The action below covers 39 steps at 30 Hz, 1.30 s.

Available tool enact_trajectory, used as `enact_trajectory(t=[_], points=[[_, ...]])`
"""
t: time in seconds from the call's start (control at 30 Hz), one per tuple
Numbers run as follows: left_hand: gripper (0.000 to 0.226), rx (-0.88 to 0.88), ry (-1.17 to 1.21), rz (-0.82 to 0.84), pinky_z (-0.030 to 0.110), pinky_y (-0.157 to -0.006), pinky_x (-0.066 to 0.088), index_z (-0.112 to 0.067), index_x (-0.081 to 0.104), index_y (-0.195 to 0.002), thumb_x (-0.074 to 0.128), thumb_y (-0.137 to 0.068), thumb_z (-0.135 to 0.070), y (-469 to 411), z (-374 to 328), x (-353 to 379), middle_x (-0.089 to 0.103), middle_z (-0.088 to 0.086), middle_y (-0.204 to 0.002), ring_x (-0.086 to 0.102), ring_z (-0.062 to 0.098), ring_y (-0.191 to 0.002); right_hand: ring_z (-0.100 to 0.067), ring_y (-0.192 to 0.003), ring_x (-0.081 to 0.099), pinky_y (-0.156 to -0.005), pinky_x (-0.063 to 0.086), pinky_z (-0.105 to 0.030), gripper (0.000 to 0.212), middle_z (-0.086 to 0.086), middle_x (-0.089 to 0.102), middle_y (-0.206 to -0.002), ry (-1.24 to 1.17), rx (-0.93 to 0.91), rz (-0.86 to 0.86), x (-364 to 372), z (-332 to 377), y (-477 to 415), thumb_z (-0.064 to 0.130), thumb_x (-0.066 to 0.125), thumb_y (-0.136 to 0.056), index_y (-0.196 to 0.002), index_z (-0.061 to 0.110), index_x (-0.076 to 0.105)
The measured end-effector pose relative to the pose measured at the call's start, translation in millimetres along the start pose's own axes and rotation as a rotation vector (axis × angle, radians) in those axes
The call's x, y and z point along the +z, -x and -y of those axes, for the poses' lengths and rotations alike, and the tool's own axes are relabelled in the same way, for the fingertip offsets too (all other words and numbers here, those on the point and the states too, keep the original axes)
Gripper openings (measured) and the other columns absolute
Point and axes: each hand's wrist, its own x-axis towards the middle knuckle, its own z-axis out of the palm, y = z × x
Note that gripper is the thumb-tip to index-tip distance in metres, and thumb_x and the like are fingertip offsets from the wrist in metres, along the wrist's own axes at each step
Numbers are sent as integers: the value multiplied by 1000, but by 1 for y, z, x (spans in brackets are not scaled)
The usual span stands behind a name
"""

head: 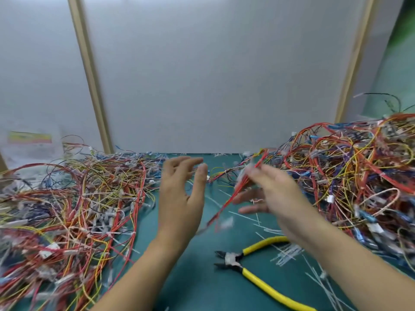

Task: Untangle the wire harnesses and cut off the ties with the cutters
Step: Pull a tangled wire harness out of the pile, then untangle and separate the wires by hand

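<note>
hands: two, both hovering over the mat between the piles
left hand: hanging loose, fingers spread, gripping nothing
right hand: motion-blurred; one red harness is crossing between thumb and fingers, but honestly can't tell if it's gripping it
red harness: slanting through the air from the right pile down toward mid-mat
piles: two tangles, left pile and right pile, sitting well apart
cutters: one pair, yellow handles, lying on the mat near the right forearm, apart from both hands
ties: many white bits lying scattered on the mat near the cutters
</note>
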Motion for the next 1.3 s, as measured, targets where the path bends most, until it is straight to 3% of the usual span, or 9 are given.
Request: enact_trajectory(t=[0.1, 0.2, 0.33, 0.4, 0.5, 0.77, 0.9, 1.13, 1.3], points=[[17, 57, 41, 204, 23, -75, 48, -28, 64, -87, 56, -94, -41, -3, -17, 3, 58, -13, -87, 61, 6, -82, -20, -54, 63, -43, 54, -28, 27, -9, 63, -70, 53, -75, -4, -10, 23, -21, 28, 52, -103, -89, 8, 63], [29, -120, 161, 484, 41, -65, 56, -21, 69, -72, 63, -95, -36, -2, -29, 13, 66, -4, -67, 64, 14, -67, -14, -47, 56, -41, 48, -23, 28, -1, 59, -57, 180, -141, 79, -7, 24, -28, 26, 58, -100, -85, 5, 70], [28, -397, 506, 639, 26, -54, 54, 2, 70, -77, 70, -87, -25, -1, -20, 7, 64, 9, -61, 65, 16, -55, -12, -58, 54, -49, 52, -26, 34, -6, 61, -69, 296, -160, 76, -9, 6, -20, 37, 59, -98, -89, 9, 77], [28, -489, 595, 618, 25, -53, 54, 5, 70, -80, 70, -84, -24, 7, -13, 7, 63, 7, -60, 63, 17, -54, -14, -64, 58, -55, 57, -32, 46, -11, 67, -82, 324, -93, 56, -10, -6, -12, 46, 50, -99, -97, 8, 76], [19, -502, 596, 483, 29, -59, 56, -11, 76, -77, 67, -84, -26, 12, -1, 10, 63, 5, -63, 61, 20, -59, -16, -65, 63, -60, 57, -35, 44, -4, 71, -88, 253, 46, 128, -9, -27, 6, 43, 45, -102, -104, 10, 74], [19, -339, 402, 304, 14, -65, 47, -3, 71, -84, 65, -91, -19, 14, 5, 15, 66, -4, -67, 58, 5, -64, -30, -70, 70, -57, 59, -32, 19, -14, 75, -91, -10, 162, 367, -1, -40, 28, 27, 64, -95, -95, 10, 71], [17, -297, 349, 320, 10, -66, 44, -10, 73, -85, 62, -94, -20, 16, 2, 16, 69, -4, -72, 61, 2, -70, -27, -66, 71, -53, 57, -28, 8, -15, 74, -84, -52, 189, 346, 0, -41, 29, 14, 65, -94, -90, 7, 65], [13, -326, 351, 298, 10, -73, 45, -9, 69, -97, 56, -97, -7, 14, 4, 10, 70, -2, -85, 63, 2, -80, -21, -66, 70, -54, 57, -26, 14, -7, 71, -80, -118, 147, 218, -8, -40, 27, 11, 58, -98, -96, 10, 71], [17, -465, 443, 247, 28, -73, 46, -10, 66, -105, 49, -100, -10, 9, 6, 7, 68, 6, -87, 62, 15, -79, -20, -69, 70, -58, 58, -27, 19, -7, 72, -84, -180, 150, 260, -9, -38, 28, 14, 57, -97, -101, 11, 75]])
